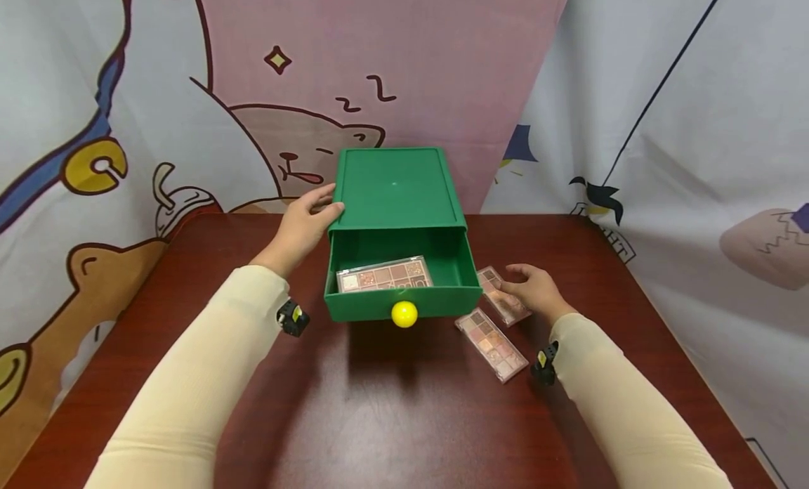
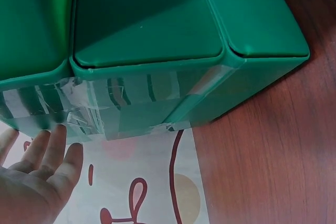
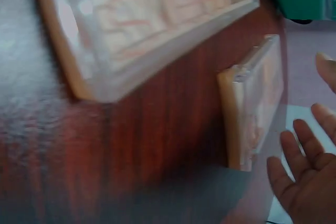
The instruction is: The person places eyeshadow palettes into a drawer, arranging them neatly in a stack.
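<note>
A green drawer box point(image 1: 397, 187) stands on the table with its drawer point(image 1: 379, 305) pulled out by a yellow knob point(image 1: 404, 314). One eyeshadow palette point(image 1: 385, 274) leans inside the drawer. My left hand point(image 1: 303, 225) is at the box's left side, thumb near the top edge; in the left wrist view its fingers point(image 2: 56, 150) are spread near the taped side. Right of the drawer, my right hand point(image 1: 536, 290) hovers by a second palette point(image 1: 503, 301), fingers relaxed and apart from it in the right wrist view. A third palette point(image 1: 491, 344) lies nearer me.
The dark red-brown wooden table point(image 1: 392, 419) ends at a cartoon-printed cloth point(image 1: 480, 67) behind and at the sides. The drawer front juts out toward me, over the table. Both wrists wear small black cameras.
</note>
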The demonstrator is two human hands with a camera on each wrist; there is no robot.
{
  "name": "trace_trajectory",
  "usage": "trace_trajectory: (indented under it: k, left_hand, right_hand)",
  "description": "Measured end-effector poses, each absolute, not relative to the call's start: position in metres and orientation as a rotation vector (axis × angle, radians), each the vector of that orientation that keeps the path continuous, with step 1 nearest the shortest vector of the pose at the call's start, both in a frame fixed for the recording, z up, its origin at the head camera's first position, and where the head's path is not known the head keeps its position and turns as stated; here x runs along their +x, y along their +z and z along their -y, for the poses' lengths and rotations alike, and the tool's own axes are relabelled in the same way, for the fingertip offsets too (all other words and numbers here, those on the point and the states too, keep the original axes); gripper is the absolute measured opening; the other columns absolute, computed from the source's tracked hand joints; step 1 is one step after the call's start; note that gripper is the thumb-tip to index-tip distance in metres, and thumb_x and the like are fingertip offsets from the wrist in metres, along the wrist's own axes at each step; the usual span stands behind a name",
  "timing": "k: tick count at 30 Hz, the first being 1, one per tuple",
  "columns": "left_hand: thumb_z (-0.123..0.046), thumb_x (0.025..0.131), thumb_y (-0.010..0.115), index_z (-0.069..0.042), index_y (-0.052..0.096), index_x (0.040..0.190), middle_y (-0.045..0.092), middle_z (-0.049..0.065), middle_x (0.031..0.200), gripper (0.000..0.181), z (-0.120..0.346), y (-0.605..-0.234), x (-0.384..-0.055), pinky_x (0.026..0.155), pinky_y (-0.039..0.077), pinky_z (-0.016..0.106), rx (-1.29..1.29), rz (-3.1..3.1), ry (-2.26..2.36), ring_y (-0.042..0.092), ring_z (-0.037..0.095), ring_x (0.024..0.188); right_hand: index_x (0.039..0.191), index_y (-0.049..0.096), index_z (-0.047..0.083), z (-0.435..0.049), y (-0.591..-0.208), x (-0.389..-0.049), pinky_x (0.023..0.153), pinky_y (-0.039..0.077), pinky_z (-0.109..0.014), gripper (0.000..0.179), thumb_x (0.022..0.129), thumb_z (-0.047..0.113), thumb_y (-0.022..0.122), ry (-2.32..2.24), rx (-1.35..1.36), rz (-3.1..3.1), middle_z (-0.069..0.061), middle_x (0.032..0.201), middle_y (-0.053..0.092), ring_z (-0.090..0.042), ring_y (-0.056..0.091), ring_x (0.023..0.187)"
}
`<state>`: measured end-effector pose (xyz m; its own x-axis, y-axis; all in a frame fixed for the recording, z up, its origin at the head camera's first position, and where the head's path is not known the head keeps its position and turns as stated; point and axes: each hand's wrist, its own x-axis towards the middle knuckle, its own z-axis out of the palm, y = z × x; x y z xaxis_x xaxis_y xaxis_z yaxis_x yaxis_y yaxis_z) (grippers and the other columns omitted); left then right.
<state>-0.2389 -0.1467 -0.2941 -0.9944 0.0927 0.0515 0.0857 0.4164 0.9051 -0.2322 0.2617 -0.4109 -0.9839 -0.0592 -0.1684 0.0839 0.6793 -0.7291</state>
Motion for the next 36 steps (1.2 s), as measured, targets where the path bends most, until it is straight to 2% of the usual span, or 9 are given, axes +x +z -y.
trace_trajectory:
  k: [2, 4, 10, 18, 22, 27, 36]
  left_hand:
    - [-0.033, 0.099, 0.053, -0.019, 0.035, 0.151, 0.041, 0.011, 0.149, 0.057, 0.147, -0.294, -0.239, 0.108, 0.037, 0.046, 0.168, -2.635, 1.693, 0.039, 0.027, 0.135]
    - [-0.033, 0.099, 0.053, -0.019, 0.035, 0.151, 0.041, 0.012, 0.149, 0.057, 0.147, -0.293, -0.239, 0.108, 0.036, 0.046, 0.173, -2.635, 1.695, 0.039, 0.027, 0.135]
    - [-0.034, 0.099, 0.052, -0.019, 0.034, 0.152, 0.04, 0.013, 0.149, 0.058, 0.146, -0.29, -0.238, 0.108, 0.036, 0.047, 0.179, -2.646, 1.699, 0.039, 0.028, 0.135]
    - [-0.032, 0.099, 0.053, -0.019, 0.034, 0.152, 0.04, 0.012, 0.149, 0.057, 0.147, -0.291, -0.239, 0.109, 0.035, 0.046, 0.183, -2.637, 1.7, 0.039, 0.028, 0.136]
    - [-0.031, 0.099, 0.053, -0.018, 0.035, 0.151, 0.041, 0.012, 0.149, 0.057, 0.147, -0.293, -0.24, 0.109, 0.036, 0.045, 0.178, -2.634, 1.703, 0.039, 0.027, 0.135]
    - [-0.031, 0.099, 0.054, -0.016, 0.036, 0.151, 0.042, 0.013, 0.148, 0.057, 0.146, -0.292, -0.24, 0.108, 0.037, 0.044, 0.182, -2.632, 1.704, 0.04, 0.027, 0.135]
    - [-0.032, 0.099, 0.053, -0.017, 0.035, 0.151, 0.041, 0.013, 0.149, 0.057, 0.146, -0.293, -0.241, 0.109, 0.036, 0.045, 0.197, -2.642, 1.692, 0.039, 0.028, 0.135]
  right_hand:
    - [0.142, 0.039, -0.007, -0.26, -0.413, -0.231, 0.093, 0.046, -0.049, 0.064, 0.093, 0.024, 0.065, -1.142, 0.03, -2.693, -0.031, 0.14, 0.042, -0.04, 0.048, 0.118]
    - [0.143, 0.036, -0.008, -0.26, -0.416, -0.231, 0.101, 0.04, -0.054, 0.069, 0.092, 0.026, 0.067, -1.099, 0.038, -2.672, -0.032, 0.141, 0.04, -0.042, 0.045, 0.122]
    - [0.143, 0.034, -0.01, -0.259, -0.423, -0.232, 0.102, 0.037, -0.056, 0.08, 0.084, 0.027, 0.074, -0.947, 0.023, -2.697, -0.035, 0.138, 0.04, -0.043, 0.045, 0.12]
    - [0.138, 0.039, -0.015, -0.252, -0.423, -0.232, 0.098, 0.042, -0.054, 0.083, 0.079, 0.029, 0.077, -0.75, 0.06, -2.781, -0.037, 0.127, 0.049, -0.043, 0.051, 0.11]
    - [0.135, 0.043, -0.013, -0.25, -0.421, -0.231, 0.093, 0.045, -0.053, 0.079, 0.078, 0.028, 0.077, -0.723, 0.075, -2.789, -0.034, 0.12, 0.054, -0.04, 0.053, 0.102]
    - [0.132, 0.047, -0.013, -0.251, -0.416, -0.228, 0.092, 0.046, -0.052, 0.072, 0.077, 0.025, 0.075, -0.718, 0.072, -2.791, -0.032, 0.117, 0.057, -0.038, 0.054, 0.1]
    - [0.136, 0.04, -0.015, -0.26, -0.392, -0.233, 0.085, 0.046, -0.047, 0.073, 0.08, 0.018, 0.072, -0.833, 0.028, -2.841, -0.032, 0.118, 0.054, -0.034, 0.052, 0.095]
